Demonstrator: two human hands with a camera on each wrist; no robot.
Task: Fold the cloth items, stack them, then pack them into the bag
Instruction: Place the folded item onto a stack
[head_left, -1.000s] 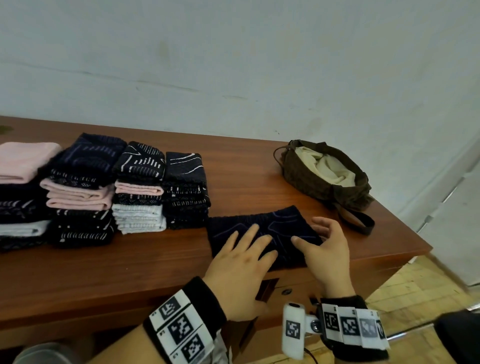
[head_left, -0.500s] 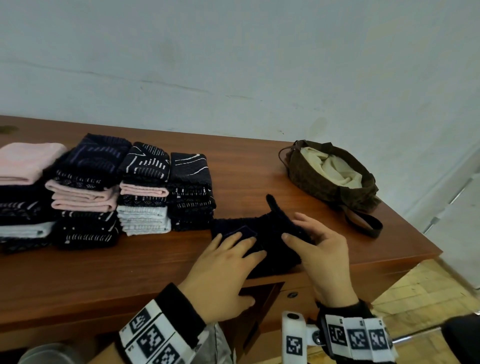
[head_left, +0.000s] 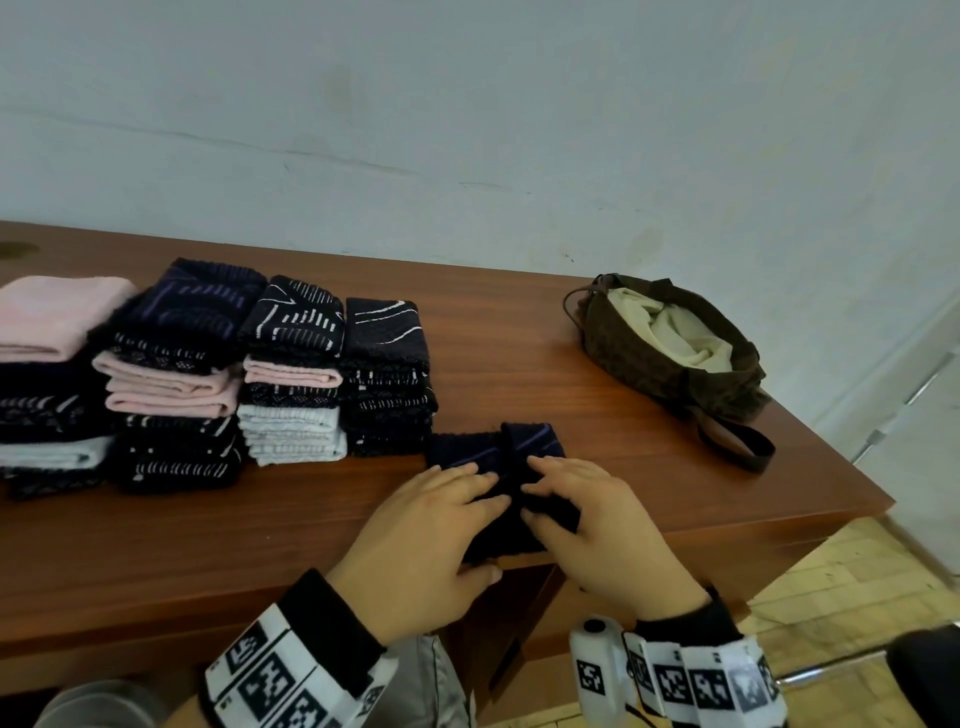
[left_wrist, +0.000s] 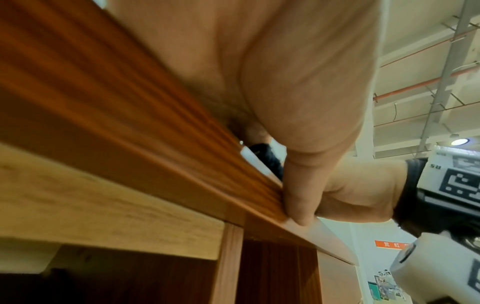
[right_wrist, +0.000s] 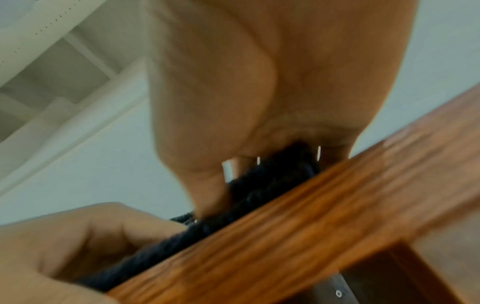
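A dark navy cloth (head_left: 524, 441) lies near the table's front edge, its right flap folded over toward the middle. My left hand (head_left: 436, 519) lies flat on the cloth's left half, fingers straight, with the thumb (left_wrist: 298, 195) against the table's front edge (left_wrist: 130, 123). My right hand (head_left: 597, 519) holds the folded flap between thumb and fingers. In the right wrist view the cloth (right_wrist: 259, 195) runs between that thumb and the fingers. The brown bag (head_left: 670, 364) stands open at the back right, its cream lining showing. Several stacks of folded cloths (head_left: 291, 374) stand to the left.
The bag's strap (head_left: 737, 441) trails toward the table's right corner. The wooden table (head_left: 519, 338) has bare top between the stacks and the bag. A wall stands close behind. The floor drops away past the right edge.
The cloth lay flat a second ago. My right hand lifted its right side and has brought it over to the left, laying it down. My left hand stayed on the left half.
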